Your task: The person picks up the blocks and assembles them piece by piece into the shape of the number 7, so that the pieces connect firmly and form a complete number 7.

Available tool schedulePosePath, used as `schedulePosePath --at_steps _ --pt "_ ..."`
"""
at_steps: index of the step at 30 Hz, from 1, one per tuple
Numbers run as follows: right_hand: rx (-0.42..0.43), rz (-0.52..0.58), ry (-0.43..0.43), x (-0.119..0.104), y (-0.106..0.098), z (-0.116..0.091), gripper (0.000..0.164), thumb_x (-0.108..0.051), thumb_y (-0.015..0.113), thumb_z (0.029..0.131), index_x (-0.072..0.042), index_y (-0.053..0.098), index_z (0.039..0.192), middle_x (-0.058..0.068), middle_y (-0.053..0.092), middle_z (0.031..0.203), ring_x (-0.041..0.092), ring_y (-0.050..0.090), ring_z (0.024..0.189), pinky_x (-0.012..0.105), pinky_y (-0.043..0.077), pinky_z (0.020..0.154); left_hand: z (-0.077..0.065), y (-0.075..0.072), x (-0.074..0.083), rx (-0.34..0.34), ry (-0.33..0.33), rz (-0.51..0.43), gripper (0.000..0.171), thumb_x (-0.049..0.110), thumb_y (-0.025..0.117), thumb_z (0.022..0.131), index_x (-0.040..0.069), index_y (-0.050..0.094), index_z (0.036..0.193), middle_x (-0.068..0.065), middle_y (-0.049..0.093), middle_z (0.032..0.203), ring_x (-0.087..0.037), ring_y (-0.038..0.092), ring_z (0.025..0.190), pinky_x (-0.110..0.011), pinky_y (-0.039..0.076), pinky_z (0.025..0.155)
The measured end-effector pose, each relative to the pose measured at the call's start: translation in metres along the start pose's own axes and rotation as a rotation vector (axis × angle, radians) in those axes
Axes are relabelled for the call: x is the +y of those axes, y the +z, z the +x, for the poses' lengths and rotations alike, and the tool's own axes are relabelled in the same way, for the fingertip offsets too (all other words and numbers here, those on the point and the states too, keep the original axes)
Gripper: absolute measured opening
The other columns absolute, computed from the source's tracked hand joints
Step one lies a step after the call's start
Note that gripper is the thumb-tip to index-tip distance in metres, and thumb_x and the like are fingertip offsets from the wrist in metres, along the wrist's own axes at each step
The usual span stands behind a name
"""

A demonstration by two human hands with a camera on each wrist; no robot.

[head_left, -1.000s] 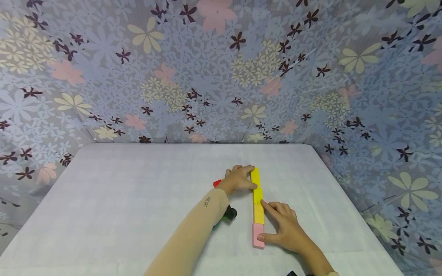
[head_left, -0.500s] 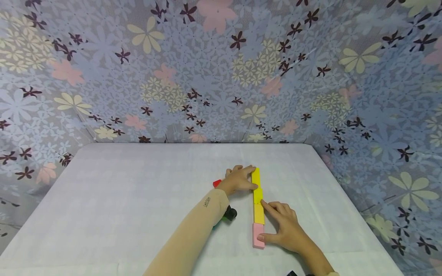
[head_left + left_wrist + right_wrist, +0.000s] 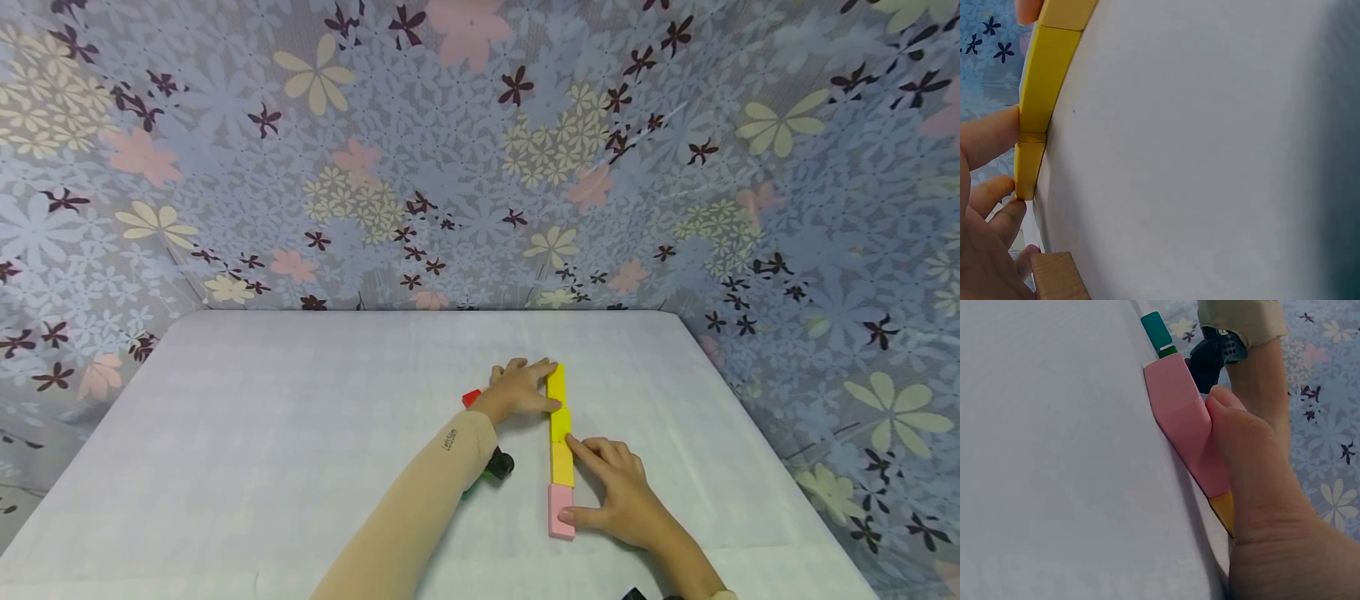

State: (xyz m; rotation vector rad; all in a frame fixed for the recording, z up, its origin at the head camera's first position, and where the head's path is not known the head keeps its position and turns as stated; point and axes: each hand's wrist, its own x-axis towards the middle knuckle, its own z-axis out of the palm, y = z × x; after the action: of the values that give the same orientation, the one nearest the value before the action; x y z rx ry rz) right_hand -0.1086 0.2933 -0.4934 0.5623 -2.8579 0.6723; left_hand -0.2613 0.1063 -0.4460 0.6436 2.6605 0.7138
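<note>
On the white tabletop (image 3: 300, 467), my left hand (image 3: 517, 392) spreads wide against the far yellow block (image 3: 557, 384), my right hand (image 3: 618, 498) spans pink block (image 3: 559, 502) to middle yellow block (image 3: 560, 425), neither clasping (as best I judge); uneven sideways pressure could buckle this end-to-end row (image 3: 562, 464).

Your left arm (image 3: 412, 508) reaches diagonally forward and right, beige sleeve down to the wrist. Left hand (image 3: 519, 392) farther out, thumb and index spread apart, other fingers loosely bent. Your right hand (image 3: 618, 493) sits nearer you, thumb pointing left, index extended forward-left, wide gap between them. Right forearm (image 3: 684, 554) mostly bare, angled in from lower right. Hands apart.
</note>
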Motion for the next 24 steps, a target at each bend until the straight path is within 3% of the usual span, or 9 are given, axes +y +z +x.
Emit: schedulePosePath --at_steps 13,24 --pt "-0.019 0.007 0.020 -0.0003 -0.0002 -0.0006 0.101 -0.071 0.077 0.067 -0.020 0.046 0.150 -0.004 0.052 0.133 0.014 0.039 0.117 0.045 0.030 0.095 -0.0013 0.0019 0.0008 0.003 0.007 0.019 0.069 0.049 0.065 0.091 0.036 0.037 0.153 0.015 0.028 0.162 -0.026 0.020 0.152 -0.055 0.011 0.121" --pt "0.012 0.021 -0.008 -0.0037 0.0005 -0.0003 0.102 -0.067 0.079 0.068 -0.013 0.047 0.149 -0.001 0.053 0.134 0.016 0.040 0.118 0.045 0.029 0.095 -0.0008 0.0017 0.0020 -0.020 0.011 0.057 0.068 0.052 0.063 0.092 0.040 0.034 0.153 0.017 0.026 0.162 -0.026 0.018 0.153 -0.056 0.011 0.121"
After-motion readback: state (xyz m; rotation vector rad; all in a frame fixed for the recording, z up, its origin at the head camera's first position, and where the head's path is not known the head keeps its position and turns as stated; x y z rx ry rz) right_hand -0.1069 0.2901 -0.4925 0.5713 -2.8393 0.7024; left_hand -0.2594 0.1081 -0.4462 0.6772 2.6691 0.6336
